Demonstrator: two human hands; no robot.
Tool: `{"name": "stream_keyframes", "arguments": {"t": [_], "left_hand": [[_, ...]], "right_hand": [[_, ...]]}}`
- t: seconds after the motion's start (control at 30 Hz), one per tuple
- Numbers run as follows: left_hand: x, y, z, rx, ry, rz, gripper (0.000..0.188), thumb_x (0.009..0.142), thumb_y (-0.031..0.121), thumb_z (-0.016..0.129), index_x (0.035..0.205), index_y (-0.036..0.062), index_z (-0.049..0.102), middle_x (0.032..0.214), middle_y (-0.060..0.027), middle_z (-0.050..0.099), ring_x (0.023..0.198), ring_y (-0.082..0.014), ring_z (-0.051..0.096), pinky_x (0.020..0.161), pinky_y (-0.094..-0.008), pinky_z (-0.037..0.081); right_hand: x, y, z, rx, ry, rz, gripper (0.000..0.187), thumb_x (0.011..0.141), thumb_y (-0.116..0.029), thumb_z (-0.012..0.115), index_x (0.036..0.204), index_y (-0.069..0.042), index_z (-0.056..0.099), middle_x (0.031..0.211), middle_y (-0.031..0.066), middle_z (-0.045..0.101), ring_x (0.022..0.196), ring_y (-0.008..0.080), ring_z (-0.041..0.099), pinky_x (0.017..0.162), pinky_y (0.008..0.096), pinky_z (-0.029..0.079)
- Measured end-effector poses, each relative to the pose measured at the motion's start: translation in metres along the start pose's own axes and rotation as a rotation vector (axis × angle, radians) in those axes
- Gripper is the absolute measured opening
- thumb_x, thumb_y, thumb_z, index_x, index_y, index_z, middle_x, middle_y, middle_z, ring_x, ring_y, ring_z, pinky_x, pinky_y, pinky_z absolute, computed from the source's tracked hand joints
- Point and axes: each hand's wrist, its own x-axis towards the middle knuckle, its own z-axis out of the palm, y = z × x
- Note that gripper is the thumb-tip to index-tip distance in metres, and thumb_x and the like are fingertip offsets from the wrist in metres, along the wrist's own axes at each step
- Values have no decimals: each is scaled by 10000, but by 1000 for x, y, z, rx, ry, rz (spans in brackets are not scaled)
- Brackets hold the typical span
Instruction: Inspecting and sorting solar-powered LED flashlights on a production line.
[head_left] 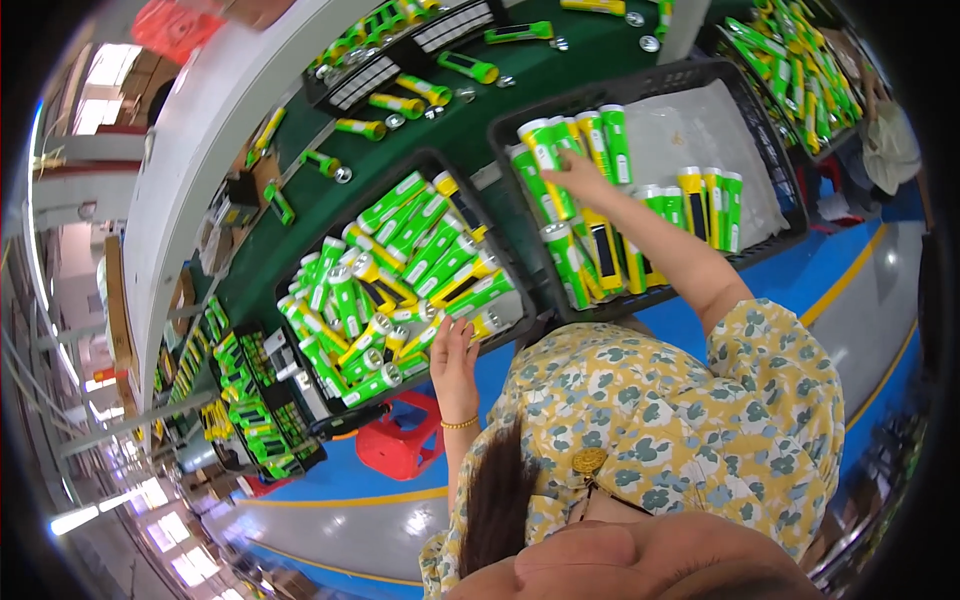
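Note:
My right hand (578, 182) is closed around a green, yellow and white flashlight (541, 150). It holds this over the left part of the right-hand black crate (795, 190), where more flashlights (603, 248) stand in rows, some showing a dark panel on the side. My left hand (455, 352) is at the near edge of the left-hand black crate (527, 318). Its fingers are partly spread, with nothing visible between them, close to a flashlight with a silvery head (486, 324). Many loose flashlights (420, 240) lie piled at angles in that crate.
Beyond the crates is a green bench surface (420, 130) with scattered flashlights and small silvery round parts (649, 44). More filled crates stand at far right (790, 70) and lower left (262, 415). A red stool (398, 437) is on the blue floor.

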Motion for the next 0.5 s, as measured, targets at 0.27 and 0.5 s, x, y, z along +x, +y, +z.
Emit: {"name": "stream_keyframes", "arguments": {"t": [0.27,0.5], "left_hand": [[12,-23,-23,146,95,-12,421,928,192,534,1320,86,427,1262,-73,518,1117,-169,509,899,-293,397],[66,-46,-37,216,70,53,444,909,183,553,1310,42,425,1265,-90,519,1121,-158,509,884,-280,403]], "right_hand": [[62,55,13,-286,159,-9,698,708,-266,686,1278,41,424,1210,261,513,1115,374,508,925,390,426],[-11,7,31,-320,225,-566,436,774,-84,616,1190,-34,493,1192,211,477,1144,381,439,984,400,369]]}}
